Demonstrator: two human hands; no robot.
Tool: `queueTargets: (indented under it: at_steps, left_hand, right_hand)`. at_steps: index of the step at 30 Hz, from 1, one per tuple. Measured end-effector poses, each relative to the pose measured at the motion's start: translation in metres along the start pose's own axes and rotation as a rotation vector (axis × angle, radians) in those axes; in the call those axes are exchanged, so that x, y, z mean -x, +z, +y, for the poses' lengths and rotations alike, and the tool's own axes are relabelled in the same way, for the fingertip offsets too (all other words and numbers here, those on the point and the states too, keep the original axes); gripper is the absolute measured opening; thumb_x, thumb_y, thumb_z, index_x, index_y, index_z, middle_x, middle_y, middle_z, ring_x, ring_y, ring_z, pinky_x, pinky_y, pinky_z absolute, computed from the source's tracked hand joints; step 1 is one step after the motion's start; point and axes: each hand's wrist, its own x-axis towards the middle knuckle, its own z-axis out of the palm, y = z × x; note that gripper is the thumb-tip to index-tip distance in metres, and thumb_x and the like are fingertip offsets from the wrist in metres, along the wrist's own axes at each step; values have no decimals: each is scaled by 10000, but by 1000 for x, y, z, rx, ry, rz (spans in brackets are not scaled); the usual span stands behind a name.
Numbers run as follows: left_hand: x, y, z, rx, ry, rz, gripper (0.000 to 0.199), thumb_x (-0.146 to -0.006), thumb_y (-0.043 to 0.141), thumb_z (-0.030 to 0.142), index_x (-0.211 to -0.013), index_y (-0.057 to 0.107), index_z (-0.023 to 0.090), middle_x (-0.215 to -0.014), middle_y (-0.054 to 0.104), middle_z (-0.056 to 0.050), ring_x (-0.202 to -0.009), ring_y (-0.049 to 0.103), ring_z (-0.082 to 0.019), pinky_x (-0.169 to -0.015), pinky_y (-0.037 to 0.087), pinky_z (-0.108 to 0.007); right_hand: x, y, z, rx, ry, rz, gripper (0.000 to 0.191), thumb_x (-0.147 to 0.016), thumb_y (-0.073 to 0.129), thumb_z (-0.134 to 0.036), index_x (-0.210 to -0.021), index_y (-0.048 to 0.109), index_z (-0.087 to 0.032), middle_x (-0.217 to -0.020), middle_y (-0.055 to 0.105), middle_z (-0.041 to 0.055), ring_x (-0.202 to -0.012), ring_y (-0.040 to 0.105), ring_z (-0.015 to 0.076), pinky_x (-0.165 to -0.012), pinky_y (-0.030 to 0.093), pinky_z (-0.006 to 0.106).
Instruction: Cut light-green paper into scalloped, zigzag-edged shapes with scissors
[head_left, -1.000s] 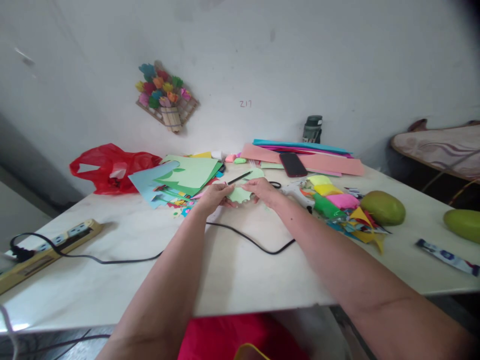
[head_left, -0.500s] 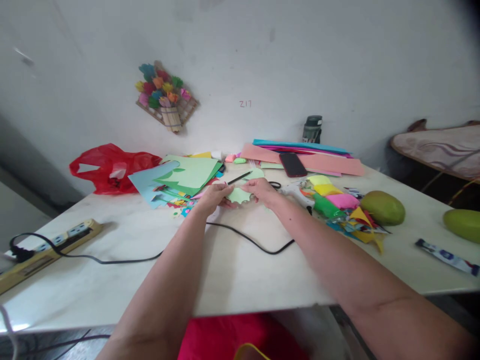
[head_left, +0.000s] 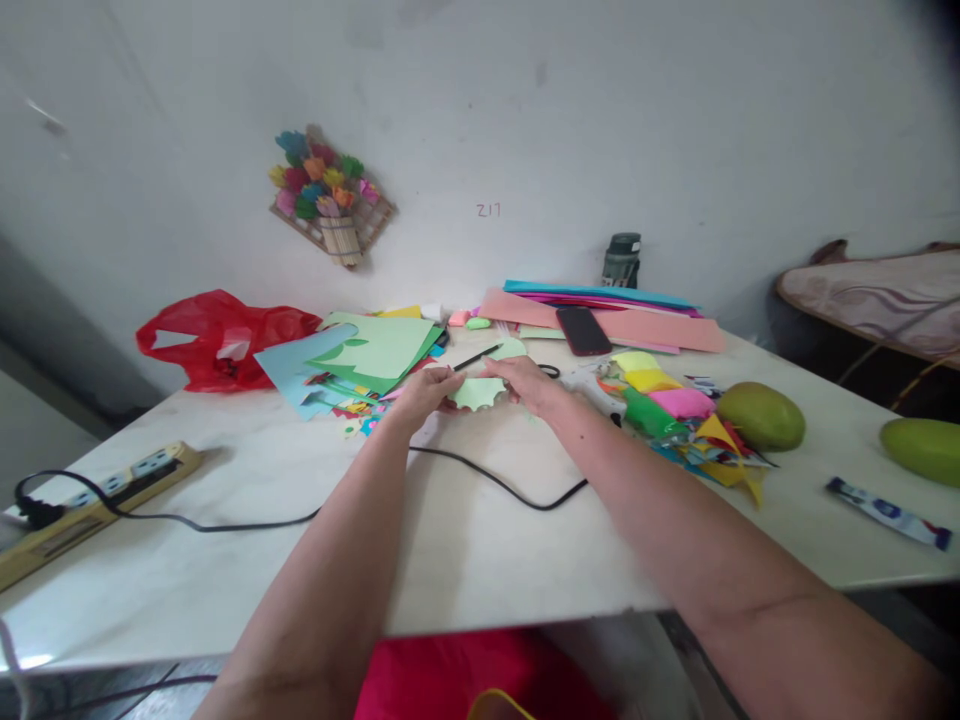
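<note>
Between my two hands is a small pale green paper cutout (head_left: 478, 393) with a scalloped lower edge. My left hand (head_left: 431, 392) pinches its left side, and my right hand (head_left: 527, 380) pinches its right side. Just beyond the fingers lies a black pencil (head_left: 478, 357), beside another pale green paper piece (head_left: 512, 347). A black scissors handle (head_left: 550, 371) shows right of my right hand. Some fingertips are hidden behind the paper.
Green sheets (head_left: 390, 345) and a red plastic bag (head_left: 225, 340) lie left. A phone (head_left: 583, 331) rests on coloured paper. Clay packets and scraps (head_left: 675, 410) and green mangoes (head_left: 761, 416) are right. A black cord (head_left: 517, 495) runs from the power strip (head_left: 97, 510) across the table.
The cutout has tilted so that its upper edge now looks straight and its scalloped edge faces me. Both hands keep their hold and have barely moved.
</note>
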Motion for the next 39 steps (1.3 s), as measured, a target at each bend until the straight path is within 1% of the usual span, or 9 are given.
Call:
queueTargets:
  at_steps: [5, 11, 14, 19, 22, 26, 32, 36, 39]
  left_hand:
    - [0, 2, 0, -34, 38, -23, 377, -627, 663, 474, -645, 528, 122, -588, 566, -18, -519, 590, -133, -494, 473, -245]
    - [-2, 2, 1, -112, 100, -49, 346, -672, 627, 458, -663, 555, 120, -579, 574, -22, -520, 586, -134, -484, 454, -235]
    - [-2, 2, 1, -138, 127, -38, 339, -677, 620, 454, -653, 555, 122, -565, 558, -13, -518, 574, -126, -484, 448, -229]
    - [-4, 4, 1, -138, 122, 19, 366, -657, 629, 479, -629, 545, 123, -550, 549, -7, -495, 553, -113, -479, 450, -227]
    - [-3, 3, 1, -57, 78, 87, 376, -627, 657, 485, -651, 540, 128, -553, 557, -2, -479, 546, -101, -495, 466, -230]
    - [1, 1, 2, 75, -21, 50, 380, -605, 685, 469, -678, 531, 129, -567, 586, -19, -558, 605, -133, -568, 492, -248]
    - [-3, 5, 5, 141, 193, 258, 367, -556, 718, 439, -623, 515, 141, -535, 526, 38, -487, 524, -76, -538, 460, -217]
    - [-3, 11, 11, 148, 313, 335, 337, -578, 705, 422, -626, 522, 142, -529, 502, 46, -485, 482, -61, -518, 431, -199]
    - [-1, 13, 13, 185, 305, 325, 339, -595, 688, 434, -665, 534, 141, -565, 523, 37, -508, 498, -64, -535, 438, -201]
  right_hand:
    - [-2, -4, 4, 49, 42, -82, 336, -658, 625, -469, -669, 622, -133, -530, 499, -3, -450, 386, 75, -390, 222, 208]
    - [2, -3, 2, 232, -98, -151, 403, -611, 621, -518, -525, 490, -147, -472, 360, -53, -468, 297, 67, -451, 202, 226]
    - [2, -3, 2, 271, -123, -122, 400, -603, 616, -509, -513, 452, -156, -473, 295, -69, -473, 250, 63, -460, 175, 230]
    - [0, 0, 2, 293, -222, -72, 336, -625, 605, -440, -516, 473, -150, -485, 309, -62, -483, 270, 67, -469, 197, 234]
    - [-1, 1, 0, 354, -287, -19, 315, -652, 581, -396, -489, 477, -148, -465, 293, -57, -476, 271, 70, -461, 198, 235]
    - [0, 2, -4, 314, -312, 82, 291, -662, 580, -385, -513, 542, -138, -477, 380, -38, -495, 335, 82, -467, 244, 229]
    - [3, -1, -7, 208, -216, -40, 256, -654, 616, -378, -651, 637, -123, -493, 481, -41, -466, 383, 75, -444, 271, 212]
    - [5, 0, -10, 163, -159, -119, 227, -668, 632, -344, -605, 590, -130, -499, 564, -11, -441, 468, 86, -431, 316, 207]
    - [5, 6, -12, 91, -203, -91, 204, -715, 597, -303, -596, 554, -143, -486, 590, 10, -421, 505, 98, -442, 371, 215]
